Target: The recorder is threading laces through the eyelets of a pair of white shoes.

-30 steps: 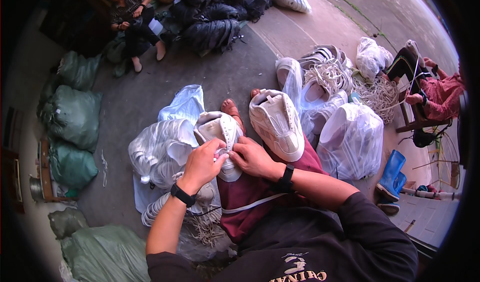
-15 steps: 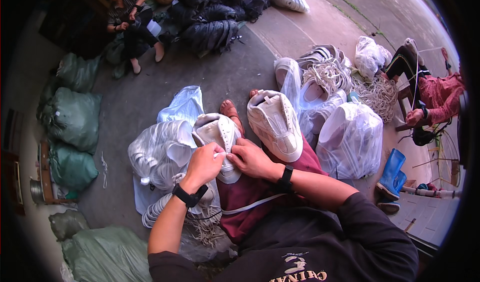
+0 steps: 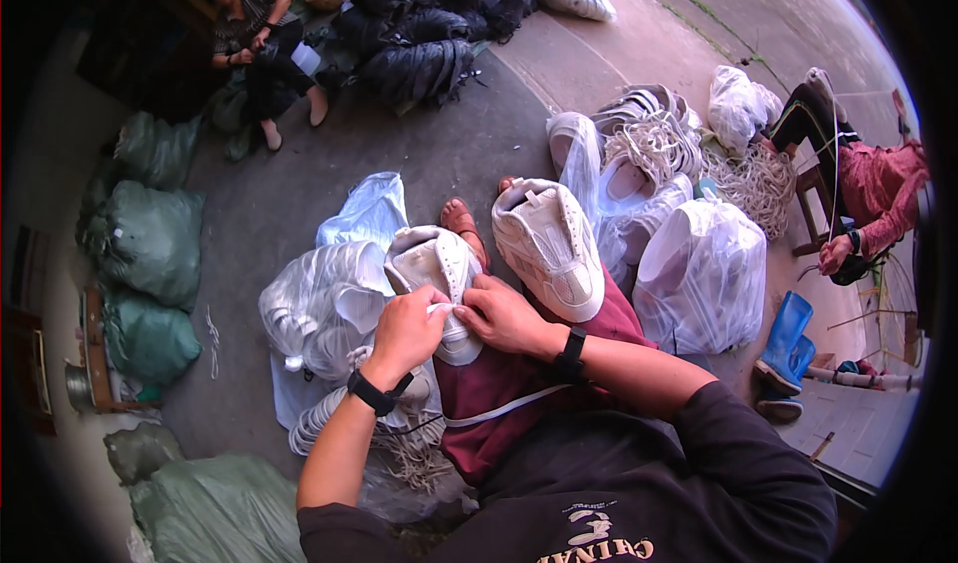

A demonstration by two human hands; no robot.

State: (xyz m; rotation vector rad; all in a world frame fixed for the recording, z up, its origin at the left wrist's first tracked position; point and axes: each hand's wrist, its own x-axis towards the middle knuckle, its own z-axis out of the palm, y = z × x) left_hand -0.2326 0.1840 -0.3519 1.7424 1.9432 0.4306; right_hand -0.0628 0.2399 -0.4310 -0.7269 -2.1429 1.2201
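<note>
Left hand (image 3: pixel 411 325) curled closed at the front part of a cream shoe (image 3: pixel 429 254), thumb and index pinching a white bit (image 3: pixel 439 308), too small to tell if it's lace. Right hand (image 3: pixel 504 313) opposite, thumb and fingertips against the shoe; can't tell if they grip anything. Shoe is over the left knee, toe toward the body. Second shoe (image 3: pixel 549 249) just right of it, on maroon trousers (image 3: pixel 624 323). Clear bag (image 3: pixel 309 298) of white pieces beside the shoe on the left; another bag (image 3: pixel 704 279) farther right. Beyond: blue boots (image 3: pixel 786 338), cord heap (image 3: pixel 753 192), co-worker in red (image 3: pixel 878 189) at right, black bags (image 3: pixel 419 69), seated person (image 3: pixel 264 34) top left
</note>
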